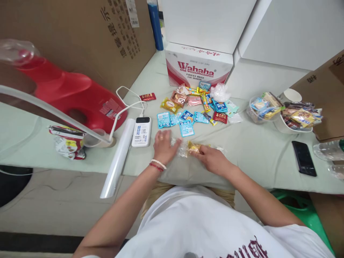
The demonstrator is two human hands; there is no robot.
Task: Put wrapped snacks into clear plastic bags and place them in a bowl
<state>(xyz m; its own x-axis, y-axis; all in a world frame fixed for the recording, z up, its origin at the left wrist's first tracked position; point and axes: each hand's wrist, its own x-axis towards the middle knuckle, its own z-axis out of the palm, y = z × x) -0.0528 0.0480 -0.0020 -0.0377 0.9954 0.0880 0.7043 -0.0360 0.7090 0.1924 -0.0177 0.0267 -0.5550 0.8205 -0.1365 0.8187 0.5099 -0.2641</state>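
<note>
Close to the table's front edge, my right hand (212, 157) has its fingers closed on a gold-wrapped snack (194, 147). To its left my left hand (164, 146) rests with fingers spread, thumb beside a crumpled clear plastic wrapper (182, 148). A second bit of clear plastic (220, 149) shows behind my right hand. Just beyond both hands lie several blue snack packets (186, 129). Farther back is a loose heap of small snacks, with a yellow-wrapped one (170, 105), a pink packet (194, 100) and a dark red packet (219, 117).
Left of my hands are a white power bank (141, 134) on a cable, a clear film roll (118, 157) overhanging the edge and a red jug (80, 93). At right stand a clear snack tub (262, 107), a white snack bowl (292, 126) and a phone (304, 158). A Wahaba-marked box (199, 68) stands behind.
</note>
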